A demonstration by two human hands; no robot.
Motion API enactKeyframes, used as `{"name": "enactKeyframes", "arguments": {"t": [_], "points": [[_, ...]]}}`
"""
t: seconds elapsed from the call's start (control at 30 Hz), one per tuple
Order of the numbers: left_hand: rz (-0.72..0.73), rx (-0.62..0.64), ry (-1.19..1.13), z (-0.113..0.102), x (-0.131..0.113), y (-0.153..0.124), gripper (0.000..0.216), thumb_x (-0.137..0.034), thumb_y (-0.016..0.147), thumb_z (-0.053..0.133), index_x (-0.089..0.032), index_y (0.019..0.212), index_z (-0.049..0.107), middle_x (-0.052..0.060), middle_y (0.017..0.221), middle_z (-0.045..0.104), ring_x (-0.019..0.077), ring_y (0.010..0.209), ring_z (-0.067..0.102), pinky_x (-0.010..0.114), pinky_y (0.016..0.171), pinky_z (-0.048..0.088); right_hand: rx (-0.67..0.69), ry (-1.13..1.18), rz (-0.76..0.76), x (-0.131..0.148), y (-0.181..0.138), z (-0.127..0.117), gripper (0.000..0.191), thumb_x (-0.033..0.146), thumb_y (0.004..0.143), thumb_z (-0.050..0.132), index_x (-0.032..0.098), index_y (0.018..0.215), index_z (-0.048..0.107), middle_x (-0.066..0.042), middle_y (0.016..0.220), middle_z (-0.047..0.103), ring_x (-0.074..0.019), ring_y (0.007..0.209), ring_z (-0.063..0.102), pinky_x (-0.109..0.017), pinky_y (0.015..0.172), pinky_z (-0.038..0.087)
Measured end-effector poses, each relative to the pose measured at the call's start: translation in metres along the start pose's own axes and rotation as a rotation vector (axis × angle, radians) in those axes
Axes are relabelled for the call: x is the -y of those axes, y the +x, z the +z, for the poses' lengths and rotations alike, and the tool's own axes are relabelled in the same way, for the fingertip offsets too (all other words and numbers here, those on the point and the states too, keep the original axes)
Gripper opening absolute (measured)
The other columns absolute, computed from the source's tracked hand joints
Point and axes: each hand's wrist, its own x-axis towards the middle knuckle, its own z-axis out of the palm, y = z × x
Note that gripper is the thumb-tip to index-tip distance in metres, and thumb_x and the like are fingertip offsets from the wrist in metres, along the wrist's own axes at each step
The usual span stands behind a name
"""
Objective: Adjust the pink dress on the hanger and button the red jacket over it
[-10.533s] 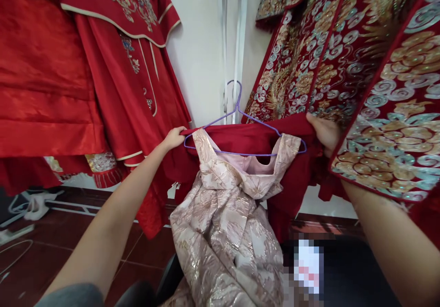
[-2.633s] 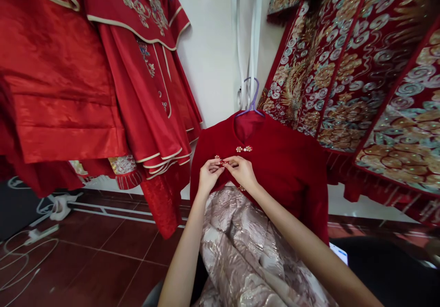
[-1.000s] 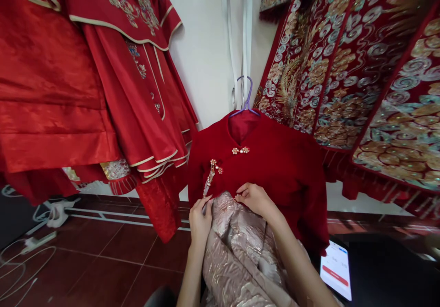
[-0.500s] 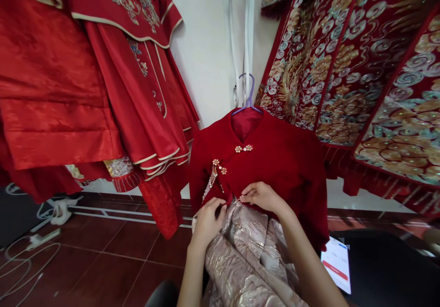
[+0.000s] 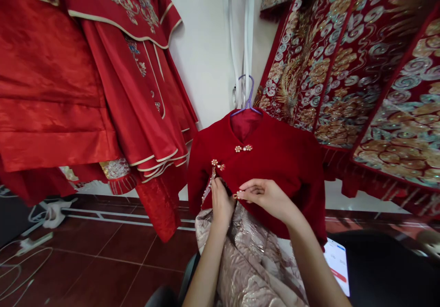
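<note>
Hanging from a purple hanger (image 5: 248,101), the red jacket (image 5: 282,160) is pinched at its front edge by left hand (image 5: 222,201) and right hand (image 5: 266,196), fingers closed on cloth. It is hemmed by red robes (image 5: 103,91) and embroidered robes (image 5: 343,68); open floor (image 5: 103,261) is seen lower left.

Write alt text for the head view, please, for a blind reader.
The left hand and right hand pinch the front edge of a red jacket on a purple hanger, over a pale brocade dress. Red embroidered garments hang either side.
</note>
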Motion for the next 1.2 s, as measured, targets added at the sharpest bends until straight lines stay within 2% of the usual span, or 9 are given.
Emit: {"name": "enactKeyframes", "arguments": {"t": [0.07,0.2,0.27,0.4,0.6,0.77,1.0,1.1,1.2], "points": [[0.005,-0.036,-0.069,0.008,0.004,-0.005,0.032,-0.012,0.075,0.055,-0.017,0.105,0.046,0.012,0.105,0.052,0.0242,0.100,0.054,0.037,0.086,0.045,-0.066,-0.039,-0.042,-0.013,0.011,0.014,0.021,0.032,0.068,0.072,0.017,0.083,0.070,-0.005,0.077,0.073,-0.0166,0.070,0.068,-0.029,0.070,0.055],[-0.059,-0.097,-0.175,0.016,0.016,-0.015,0.023,-0.017,0.079,0.054,-0.018,0.101,0.047,0.006,0.092,0.053,0.0175,0.084,0.055,0.031,0.077,0.047,-0.268,-0.240,-0.060,-0.043,0.034,0.034,0.009,0.023,0.070,0.067,0.018,0.077,0.068,-0.004,0.074,0.072,-0.0165,0.069,0.068,-0.029,0.070,0.054],[-0.078,-0.100,-0.183,0.017,0.018,-0.015,0.017,-0.019,0.081,0.054,-0.018,0.097,0.049,0.003,0.086,0.053,0.0152,0.075,0.054,0.028,0.073,0.047,-0.325,-0.312,-0.055,-0.055,0.041,0.037,0.006,0.022,0.071,0.066,0.018,0.075,0.067,-0.004,0.073,0.071,-0.0164,0.067,0.067,-0.029,0.070,0.054],[-0.060,-0.096,-0.177,0.018,0.018,-0.012,0.011,-0.022,0.085,0.052,-0.019,0.095,0.052,0.003,0.083,0.055,0.0140,0.073,0.054,0.026,0.071,0.046,-0.354,-0.327,-0.081,-0.068,0.046,0.033,0.010,0.028,0.073,0.064,0.018,0.076,0.065,-0.004,0.073,0.070,-0.0167,0.068,0.067,-0.027,0.069,0.053],[-0.060,-0.072,-0.193,0.020,0.017,-0.009,0.014,-0.031,0.090,0.047,-0.019,0.093,0.053,0.002,0.078,0.055,0.0134,0.067,0.053,0.026,0.068,0.045,-0.461,-0.307,-0.186,-0.079,0.048,0.035,0.020,0.037,0.079,0.057,0.017,0.078,0.061,-0.007,0.080,0.067,-0.0167,0.068,0.065,-0.028,0.066,0.054],[-0.088,-0.137,-0.302,0.016,0.019,-0.013,0.017,-0.034,0.090,0.049,-0.018,0.093,0.054,0.005,0.087,0.059,0.0133,0.075,0.056,0.025,0.070,0.047,-0.408,-0.262,-0.176,-0.080,0.048,0.033,0.024,0.040,0.077,0.061,0.017,0.079,0.063,-0.007,0.079,0.068,-0.0173,0.070,0.065,-0.028,0.067,0.055],[-0.122,-0.137,-0.392,0.018,0.028,-0.015,0.022,-0.035,0.089,0.051,-0.017,0.099,0.058,0.006,0.092,0.063,0.0136,0.078,0.059,0.026,0.073,0.048,-0.230,-0.217,-0.167,-0.079,0.046,0.019,0.025,0.039,0.073,0.067,0.017,0.083,0.068,-0.006,0.080,0.072,-0.0174,0.073,0.067,-0.029,0.072,0.054],[-0.183,-0.117,-0.486,0.019,0.035,-0.013,0.023,-0.035,0.088,0.051,-0.016,0.099,0.060,0.007,0.094,0.066,0.0153,0.084,0.062,0.028,0.079,0.049,-0.219,-0.198,-0.195,-0.081,0.045,0.021,0.025,0.040,0.075,0.066,0.017,0.085,0.068,-0.006,0.081,0.072,-0.0174,0.073,0.067,-0.029,0.071,0.054],[-0.210,-0.082,-0.493,0.019,0.039,-0.012,0.021,-0.031,0.087,0.051,-0.016,0.098,0.061,0.008,0.094,0.067,0.0155,0.083,0.062,0.028,0.078,0.049,-0.251,-0.204,-0.211,-0.083,0.045,0.027,0.025,0.040,0.076,0.066,0.017,0.086,0.068,-0.005,0.079,0.071,-0.0174,0.071,0.066,-0.028,0.068,0.055]]}}
